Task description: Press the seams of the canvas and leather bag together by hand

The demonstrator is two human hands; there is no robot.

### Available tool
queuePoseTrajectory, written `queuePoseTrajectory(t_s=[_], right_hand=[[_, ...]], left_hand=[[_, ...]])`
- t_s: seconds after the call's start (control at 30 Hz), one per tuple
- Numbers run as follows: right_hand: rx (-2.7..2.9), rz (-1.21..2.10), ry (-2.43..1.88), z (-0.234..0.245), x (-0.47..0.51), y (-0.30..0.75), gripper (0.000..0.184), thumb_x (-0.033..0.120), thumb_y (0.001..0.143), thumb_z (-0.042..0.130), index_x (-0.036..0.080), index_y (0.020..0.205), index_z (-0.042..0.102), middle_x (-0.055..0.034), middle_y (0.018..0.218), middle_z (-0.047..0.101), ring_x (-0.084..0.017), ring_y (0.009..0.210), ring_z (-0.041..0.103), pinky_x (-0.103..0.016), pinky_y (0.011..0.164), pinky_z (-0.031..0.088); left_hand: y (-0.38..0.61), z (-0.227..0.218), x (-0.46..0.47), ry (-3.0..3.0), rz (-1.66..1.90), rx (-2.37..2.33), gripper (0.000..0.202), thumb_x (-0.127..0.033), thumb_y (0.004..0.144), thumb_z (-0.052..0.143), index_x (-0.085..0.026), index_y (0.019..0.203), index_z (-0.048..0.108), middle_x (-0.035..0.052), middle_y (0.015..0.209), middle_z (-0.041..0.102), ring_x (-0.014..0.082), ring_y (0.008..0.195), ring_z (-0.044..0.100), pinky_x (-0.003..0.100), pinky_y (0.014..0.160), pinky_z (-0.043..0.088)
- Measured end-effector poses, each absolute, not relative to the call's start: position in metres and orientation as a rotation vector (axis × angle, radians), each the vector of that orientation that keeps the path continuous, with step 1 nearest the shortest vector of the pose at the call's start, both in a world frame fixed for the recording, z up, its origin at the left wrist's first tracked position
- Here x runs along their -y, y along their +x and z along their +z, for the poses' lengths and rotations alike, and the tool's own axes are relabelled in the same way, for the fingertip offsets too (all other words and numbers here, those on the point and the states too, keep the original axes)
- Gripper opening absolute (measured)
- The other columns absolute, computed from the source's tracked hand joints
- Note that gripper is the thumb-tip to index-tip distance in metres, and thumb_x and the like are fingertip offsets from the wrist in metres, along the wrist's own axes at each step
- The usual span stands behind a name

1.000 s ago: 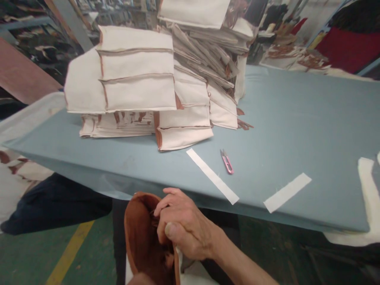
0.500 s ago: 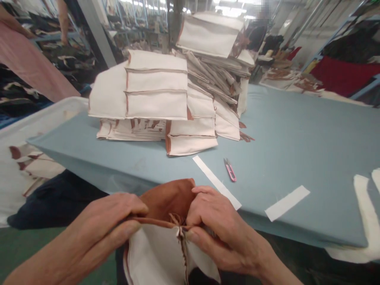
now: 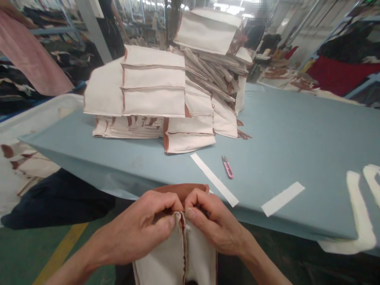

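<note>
Between my hands, in front of the table edge, hangs a cream fabric bag piece (image 3: 160,257) with brown binding and a seam down its middle. Its inside shows brown cloth (image 3: 190,190) behind my fingers. My left hand (image 3: 148,225) pinches the top edge just left of the seam. On the other side of the seam, my right hand (image 3: 213,221) pinches the same edge with thumb and bent forefinger. The two sets of fingertips nearly meet at the seam top. The bag's lower end runs out of view.
Stacked cream bag pieces (image 3: 154,79) stand on the blue-covered table (image 3: 282,138). Pink thread snips (image 3: 227,167) and white strips (image 3: 213,180) (image 3: 283,198) lie nearer me. A white bin (image 3: 44,109) stands left. Dark cloth (image 3: 59,202) hangs below the table edge.
My left hand has moved right along the bag's top edge to the seam. The brown inside shows less, and both hands are now close together.
</note>
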State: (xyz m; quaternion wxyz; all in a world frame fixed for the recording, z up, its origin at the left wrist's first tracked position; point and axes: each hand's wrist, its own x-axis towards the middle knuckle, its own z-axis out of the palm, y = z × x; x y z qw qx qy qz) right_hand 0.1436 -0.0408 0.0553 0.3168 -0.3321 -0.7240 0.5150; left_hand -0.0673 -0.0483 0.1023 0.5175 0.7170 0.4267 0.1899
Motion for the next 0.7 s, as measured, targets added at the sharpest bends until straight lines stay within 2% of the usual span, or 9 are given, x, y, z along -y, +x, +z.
queuePoseTrajectory(t_s=[0.17, 0.37, 0.57, 0.7], right_hand=[[1.904, 1.378, -0.862, 0.051, 0.04, 0.142, 0.024, 0.035, 0.103, 0.049, 0.022, 0.083, 0.052, 0.006, 0.067, 0.048, -0.012, 0.06, 0.043, -0.026, 0.059, 0.034], [1.869, 1.312, -0.843, 0.05, 0.039, 0.143, 0.016, 0.028, 0.083, 0.065, 0.023, 0.08, 0.05, 0.0059, 0.071, 0.056, -0.012, 0.063, 0.046, -0.025, 0.062, 0.037], [1.904, 1.041, -0.976, 0.049, 0.038, 0.141, 0.016, 0.028, 0.083, 0.061, 0.023, 0.074, 0.049, 0.0059, 0.063, 0.054, -0.012, 0.056, 0.046, -0.028, 0.061, 0.034], [1.923, 0.896, -1.004, 0.053, 0.036, 0.136, 0.016, 0.028, 0.081, 0.06, 0.024, 0.071, 0.047, 0.0053, 0.06, 0.054, -0.013, 0.054, 0.047, -0.028, 0.058, 0.034]], left_hand=[[-0.067, 0.094, 0.043, 1.644, 0.406, -1.011, 0.024, -0.027, 0.09, 0.047, -0.022, 0.067, 0.04, -0.0069, 0.066, 0.037, 0.0121, 0.063, 0.037, 0.023, 0.057, 0.031], [-0.065, 0.088, 0.04, 1.643, 0.375, -1.008, 0.023, -0.026, 0.09, 0.047, -0.022, 0.068, 0.041, -0.0067, 0.068, 0.039, 0.0126, 0.066, 0.039, 0.023, 0.058, 0.03], [-0.069, 0.084, 0.042, 1.755, 0.311, -1.077, 0.018, -0.023, 0.091, 0.047, -0.022, 0.073, 0.043, -0.0056, 0.071, 0.045, 0.0137, 0.069, 0.044, 0.024, 0.06, 0.031], [-0.068, 0.092, 0.04, 1.824, 0.294, -1.124, 0.015, -0.024, 0.088, 0.05, -0.022, 0.073, 0.047, -0.0053, 0.071, 0.05, 0.0133, 0.065, 0.043, 0.025, 0.06, 0.032]])
